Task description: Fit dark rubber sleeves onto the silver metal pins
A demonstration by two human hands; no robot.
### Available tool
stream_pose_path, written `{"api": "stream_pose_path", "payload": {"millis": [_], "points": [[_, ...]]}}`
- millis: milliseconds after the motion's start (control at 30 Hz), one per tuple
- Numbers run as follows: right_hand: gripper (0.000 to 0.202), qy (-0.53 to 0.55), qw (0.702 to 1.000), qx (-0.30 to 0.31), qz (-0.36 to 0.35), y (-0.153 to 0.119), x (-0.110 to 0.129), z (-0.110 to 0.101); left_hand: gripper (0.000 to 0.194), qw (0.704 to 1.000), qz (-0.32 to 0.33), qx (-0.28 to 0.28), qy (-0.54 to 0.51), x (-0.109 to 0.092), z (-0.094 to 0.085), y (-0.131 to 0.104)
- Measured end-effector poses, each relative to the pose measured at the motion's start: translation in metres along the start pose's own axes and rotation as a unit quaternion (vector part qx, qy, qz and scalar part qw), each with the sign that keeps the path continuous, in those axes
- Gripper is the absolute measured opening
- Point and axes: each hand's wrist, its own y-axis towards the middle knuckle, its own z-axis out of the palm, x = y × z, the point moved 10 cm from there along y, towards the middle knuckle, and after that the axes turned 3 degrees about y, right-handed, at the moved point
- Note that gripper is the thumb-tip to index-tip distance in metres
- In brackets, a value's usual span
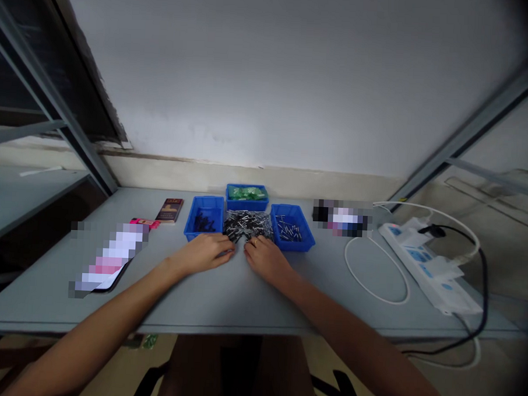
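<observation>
A heap of small black and silver pin-like pieces (248, 220) lies in the middle of the desk. My left hand (207, 253) is at the heap's near left edge, fingers bent inward. Opposite it, my right hand (265, 259), with a ring on one finger, has its fingers curled at the near right edge. Both sets of fingertips are close together; anything pinched in them is too small to make out. Dark small parts (205, 223) lie in the left blue bin (193, 215). Silver metal pins (291, 231) lie in the right blue bin (308, 242).
Behind the heap, a third blue bin (247, 203) holds green packets (248, 193). To the left are a phone (116, 261) and a brown box (170, 210). A blurred-out device (344, 218), a white cable (406, 286) and a power strip (431, 275) occupy the right side.
</observation>
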Motion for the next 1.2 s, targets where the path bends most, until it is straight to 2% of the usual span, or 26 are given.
{"api": "stream_pose_path", "payload": {"millis": [333,533,733,867,967,1200], "points": [[0.018,0.011,0.998,-0.052,-0.046,0.0,0.007,-0.008,0.025,1.0,0.001,-0.01,-0.002,0.0,-0.001,0.0],[0.016,0.051,0.998,-0.014,-0.024,0.001,0.003,0.0,0.025,1.0,-0.011,-0.005,-0.005,0.002,-0.001,-0.001],[0.016,0.09,0.995,-0.014,0.035,-0.001,-0.006,0.001,0.025,0.999,-0.036,0.016,-0.012,0.008,0.007,-0.001],[0.017,0.17,0.985,-0.033,0.011,-0.002,-0.002,-0.007,0.024,0.998,-0.056,0.011,-0.029,0.013,0.007,-0.002],[0.015,0.228,0.972,-0.057,-0.012,-0.002,0.001,-0.017,0.023,0.998,-0.048,0.015,-0.033,0.011,0.008,-0.001],[0.009,0.276,0.957,-0.083,-0.022,-0.003,-0.002,-0.031,0.025,0.996,-0.036,-0.021,-0.079,0.008,-0.002,-0.002]]}}
